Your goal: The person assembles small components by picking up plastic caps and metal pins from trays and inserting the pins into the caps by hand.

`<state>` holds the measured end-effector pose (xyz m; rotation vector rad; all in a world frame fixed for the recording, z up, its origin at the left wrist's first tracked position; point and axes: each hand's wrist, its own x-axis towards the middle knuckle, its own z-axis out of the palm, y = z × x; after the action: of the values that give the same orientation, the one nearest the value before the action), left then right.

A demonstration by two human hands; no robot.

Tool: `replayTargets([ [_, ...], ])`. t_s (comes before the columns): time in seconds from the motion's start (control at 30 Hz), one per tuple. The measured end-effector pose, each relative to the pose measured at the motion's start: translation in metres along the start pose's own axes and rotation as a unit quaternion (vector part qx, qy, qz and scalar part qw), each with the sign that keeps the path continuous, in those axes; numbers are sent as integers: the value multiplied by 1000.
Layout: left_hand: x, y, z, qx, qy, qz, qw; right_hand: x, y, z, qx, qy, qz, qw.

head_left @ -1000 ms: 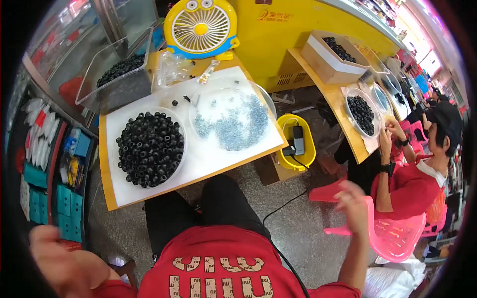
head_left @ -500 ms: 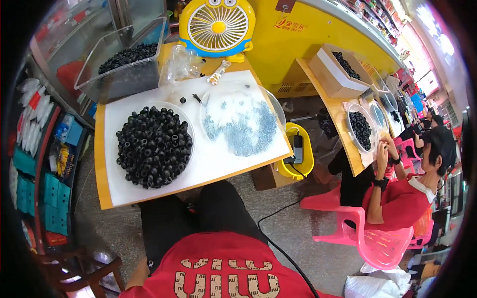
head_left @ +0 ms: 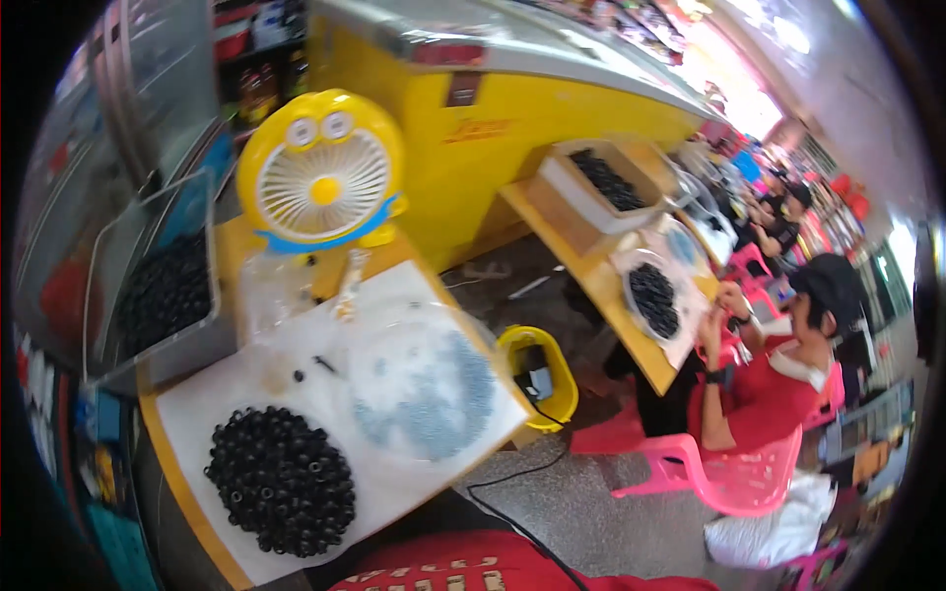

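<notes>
Neither of my hands shows at this moment. In front of me, a heap of small black ring-shaped parts [head_left: 279,483] lies on the white-covered table [head_left: 187,414]. Right of it, a shallow clear tray holds many tiny pale-blue pieces [head_left: 453,394]. Between the two and farther back are a lone black part [head_left: 299,376] and a short dark piece [head_left: 325,365]. A crumpled clear plastic bag [head_left: 271,295] rests behind them, beside a narrow printed packet [head_left: 351,286]. The picture is somewhat blurred.
A yellow fan [head_left: 325,192] stands at the table's back. At left is a clear bin [head_left: 225,345] of black parts. Right of the table is a yellow bucket [head_left: 562,394] with a cable. Farther right, a person [head_left: 759,384] sits on a pink chair [head_left: 759,478] at another table.
My view has swung up and to the right, so the table sits lower and more to the left. The bit of my left arm at the lower edge has gone out of sight.
</notes>
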<state>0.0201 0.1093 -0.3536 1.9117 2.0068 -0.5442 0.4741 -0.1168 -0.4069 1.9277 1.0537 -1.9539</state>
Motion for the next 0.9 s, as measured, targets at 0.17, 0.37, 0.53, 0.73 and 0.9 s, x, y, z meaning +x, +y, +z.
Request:
replayTargets([
  [0.17,-16,59,5,48,88,56,993,20,54,12,5,69,10,998],
  [0.37,-129,97,35,111,118,-14,987,-64,-116,-48,-308,71,-57,947],
  [0.53,-185,123,25,169,186,-69,965,-99,-174,-47,-104,253,-351,896],
  [0.73,-178,172,-3,202,323,-15,924,-101,-184,-36,-76,220,-396,888],
  [0.9,-190,207,-19,222,413,20,883,-96,-166,-33,-160,199,-363,896],
])
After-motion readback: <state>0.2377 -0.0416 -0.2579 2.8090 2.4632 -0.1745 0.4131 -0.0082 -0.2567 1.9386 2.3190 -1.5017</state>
